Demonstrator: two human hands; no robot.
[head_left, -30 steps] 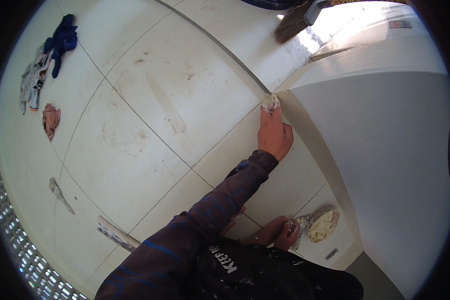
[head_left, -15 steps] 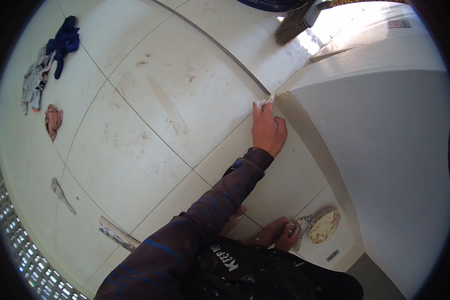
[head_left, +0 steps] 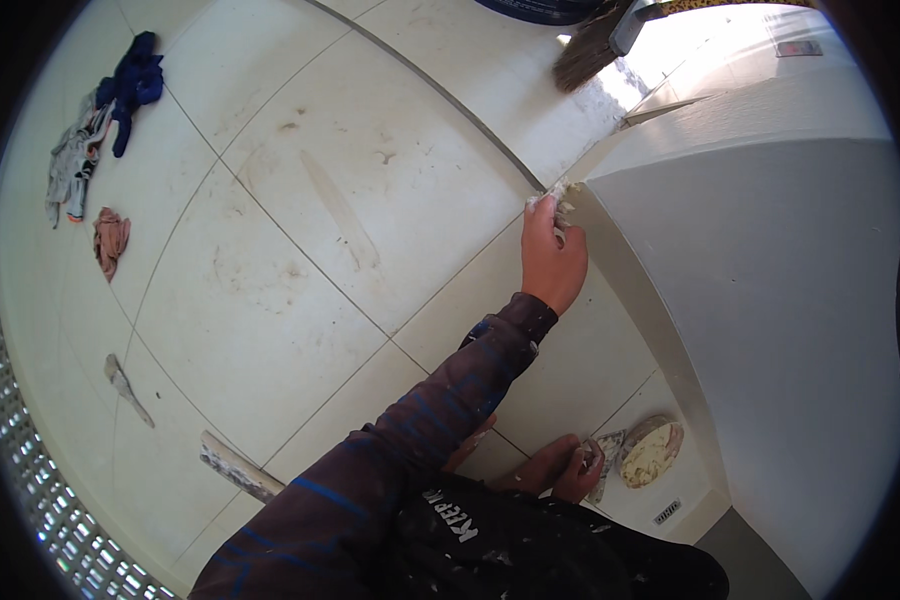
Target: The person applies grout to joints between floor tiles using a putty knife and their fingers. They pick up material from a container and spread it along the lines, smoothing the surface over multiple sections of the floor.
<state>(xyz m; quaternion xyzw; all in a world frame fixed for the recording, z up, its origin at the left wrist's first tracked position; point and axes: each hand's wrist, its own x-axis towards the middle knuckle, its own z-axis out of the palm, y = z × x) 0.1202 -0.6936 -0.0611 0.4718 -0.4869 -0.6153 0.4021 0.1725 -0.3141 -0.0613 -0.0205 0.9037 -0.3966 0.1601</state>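
My left hand (head_left: 555, 255) reaches out to the corner where the skirting (head_left: 620, 240) ends beside a dark floor strip. Its fingers are bent together around a small lump of white putty (head_left: 562, 192), and the fingertips are smeared with it. Down by my bare foot (head_left: 535, 468), my right hand (head_left: 576, 476) is closed on what looks like a putty knife, its flat, smeared blade (head_left: 607, 462) pointing toward a round tub of cream-coloured putty (head_left: 652, 452). The handle is mostly hidden by the fingers.
A grey wall (head_left: 770, 300) rises at right. A brush (head_left: 590, 55) and a dark bucket (head_left: 540, 8) are at the far side. Gloves (head_left: 135, 85), a pink rag (head_left: 111, 243), a paintbrush (head_left: 128, 390) and a smeared bar (head_left: 238, 466) lie on the tiles at left.
My left hand has moved slightly right along the corner, and more white putty shows at its fingertips. My right hand stays by the tub.
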